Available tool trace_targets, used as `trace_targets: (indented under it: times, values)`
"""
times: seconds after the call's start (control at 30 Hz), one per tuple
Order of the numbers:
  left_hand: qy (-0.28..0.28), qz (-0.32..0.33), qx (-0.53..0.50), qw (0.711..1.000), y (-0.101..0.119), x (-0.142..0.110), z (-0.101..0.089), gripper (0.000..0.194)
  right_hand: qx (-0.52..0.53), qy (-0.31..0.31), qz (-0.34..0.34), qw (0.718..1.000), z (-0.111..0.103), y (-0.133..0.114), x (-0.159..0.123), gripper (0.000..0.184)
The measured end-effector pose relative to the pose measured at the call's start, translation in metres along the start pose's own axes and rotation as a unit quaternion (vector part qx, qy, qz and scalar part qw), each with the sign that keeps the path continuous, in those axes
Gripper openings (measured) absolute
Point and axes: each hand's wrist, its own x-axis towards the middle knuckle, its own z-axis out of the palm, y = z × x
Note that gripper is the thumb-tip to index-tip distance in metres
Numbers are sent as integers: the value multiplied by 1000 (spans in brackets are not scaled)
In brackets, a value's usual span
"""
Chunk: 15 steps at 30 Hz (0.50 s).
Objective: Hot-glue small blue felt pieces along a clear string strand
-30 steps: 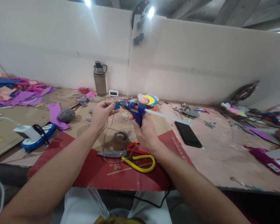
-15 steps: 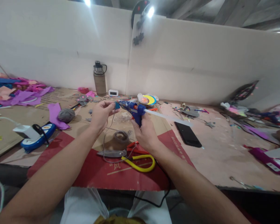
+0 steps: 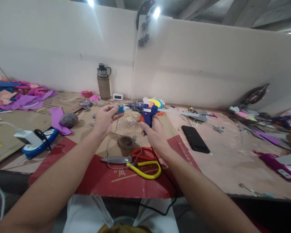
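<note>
Between its fingertips, my left hand [image 3: 105, 119] pinches a small blue-green piece [image 3: 121, 109], perhaps felt, and a thin grey cord [image 3: 116, 127] hangs below it. My right hand [image 3: 156, 132] is wrapped round the handle of a blue hot glue gun [image 3: 147, 113]. The gun's nozzle points left, a short way from the piece, and a long clear glue stick [image 3: 179, 112] sticks out of its back. Below the hands lie a roll of grey cord [image 3: 126, 142] and scissors [image 3: 147, 176] with one yellow and one red handle.
A bottle [image 3: 103, 82] and a small white clock [image 3: 117, 96] stand at the back. A black phone [image 3: 195, 139] lies to the right. Grey yarn [image 3: 69, 120], a blue power strip [image 3: 40, 145] and purple scraps [image 3: 26, 101] are left. The gun's black cable [image 3: 168, 181] crosses the front edge.
The glue gun has moved right, away from the blue-green piece, and its glue stick now lies more level. My right hand has shifted slightly right; my left hand has barely moved.
</note>
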Motion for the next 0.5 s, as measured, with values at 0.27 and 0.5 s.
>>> trace_targets:
  times: [0.27,0.5]
  values:
    - [7,95,196,976,-3,1,-4,13,-146,8,229,962,-33,43,33,17]
    - [-13,292,412,863,3,-4,-5,3,-514,-36,117,849,-46,32,29,24]
